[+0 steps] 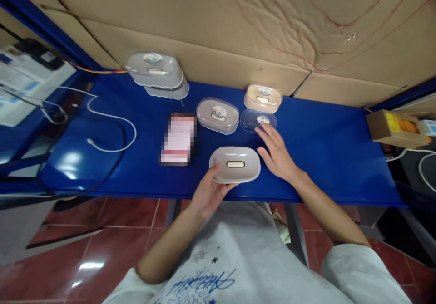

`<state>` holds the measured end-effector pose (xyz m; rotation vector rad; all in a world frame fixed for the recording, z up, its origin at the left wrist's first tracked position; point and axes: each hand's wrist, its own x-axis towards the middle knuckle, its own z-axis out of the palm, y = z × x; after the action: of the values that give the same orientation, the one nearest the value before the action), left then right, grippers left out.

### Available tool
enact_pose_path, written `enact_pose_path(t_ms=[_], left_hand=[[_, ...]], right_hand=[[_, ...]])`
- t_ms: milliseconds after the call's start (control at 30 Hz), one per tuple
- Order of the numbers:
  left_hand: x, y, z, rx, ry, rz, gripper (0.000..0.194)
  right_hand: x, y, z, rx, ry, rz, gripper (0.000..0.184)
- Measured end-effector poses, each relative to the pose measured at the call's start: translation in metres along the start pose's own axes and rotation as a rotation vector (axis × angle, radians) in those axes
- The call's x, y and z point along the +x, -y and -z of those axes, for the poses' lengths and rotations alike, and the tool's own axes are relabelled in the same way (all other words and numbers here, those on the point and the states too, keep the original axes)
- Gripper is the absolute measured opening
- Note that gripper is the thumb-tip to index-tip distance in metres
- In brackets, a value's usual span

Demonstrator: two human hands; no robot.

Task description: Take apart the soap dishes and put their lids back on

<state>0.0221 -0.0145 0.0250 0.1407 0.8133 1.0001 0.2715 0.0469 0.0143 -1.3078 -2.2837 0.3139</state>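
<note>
Above the near edge of a glossy blue table (327, 154), the left hand (209, 193) grips a smooth, rounded box (240, 173), thumb over its rim, fingers beneath. Beyond, the right hand (277, 155), fingers loosely spread, hovers at a clear plastic lid (250, 120), contact unclear; its round sticker (262, 119) is illegible. Lidded boxes (226, 121) stand behind, before creased cardboard (190, 31).

A lid (251, 121) lies on the table (334, 154), behind the nearest dish (235, 175), right of stacked boxes (165, 75).

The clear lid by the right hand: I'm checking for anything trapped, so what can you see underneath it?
Blue tabletop shows through the clear lid. Whatever lies beneath its round label or behind the right hand's fingertips is covered and can't be seen.
</note>
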Motion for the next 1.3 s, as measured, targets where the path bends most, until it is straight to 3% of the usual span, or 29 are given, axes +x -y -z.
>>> enact_pose_path(t_ms=[67, 233, 367, 467, 533, 700, 833, 1000, 1200, 1300], left_hand=[[0.000, -0.001, 0.000, 0.000, 0.011, 0.012, 0.052], [0.001, -0.001, 0.004, 0.038, 0.042, 0.063, 0.051], [0.001, -0.001, 0.006, 0.061, 0.074, 0.123, 0.050], [0.002, -0.001, 0.007, 0.075, 0.109, 0.133, 0.053], [0.003, -0.002, 0.007, 0.074, 0.142, 0.131, 0.057], [0.009, -0.003, 0.005, 0.061, 0.222, 0.125, 0.067], [0.012, -0.003, 0.004, 0.077, 0.195, 0.065, 0.065], [0.015, -0.001, 0.004, 0.074, 0.186, 0.046, 0.067], [0.016, -0.001, 0.001, 0.037, 0.167, 0.047, 0.065], [0.016, -0.003, 0.000, 0.077, 0.146, 0.057, 0.065]], right_hand=[[0.007, -0.016, 0.000, -0.134, 0.004, -0.089, 0.065], [0.006, -0.027, 0.000, -0.230, -0.036, -0.073, 0.068], [0.005, -0.021, 0.003, -0.079, -0.033, -0.079, 0.065], [0.006, -0.010, 0.012, 0.102, -0.106, -0.094, 0.058], [0.006, 0.003, 0.017, 0.199, -0.077, -0.030, 0.059], [0.001, 0.031, 0.014, 0.271, 0.139, 0.184, 0.066], [0.000, 0.032, 0.007, 0.243, 0.107, 0.268, 0.066], [-0.003, 0.026, 0.000, 0.271, 0.110, 0.233, 0.066], [-0.005, 0.027, -0.007, 0.188, 0.122, 0.262, 0.086], [-0.002, 0.022, -0.005, 0.224, 0.102, 0.286, 0.085]])
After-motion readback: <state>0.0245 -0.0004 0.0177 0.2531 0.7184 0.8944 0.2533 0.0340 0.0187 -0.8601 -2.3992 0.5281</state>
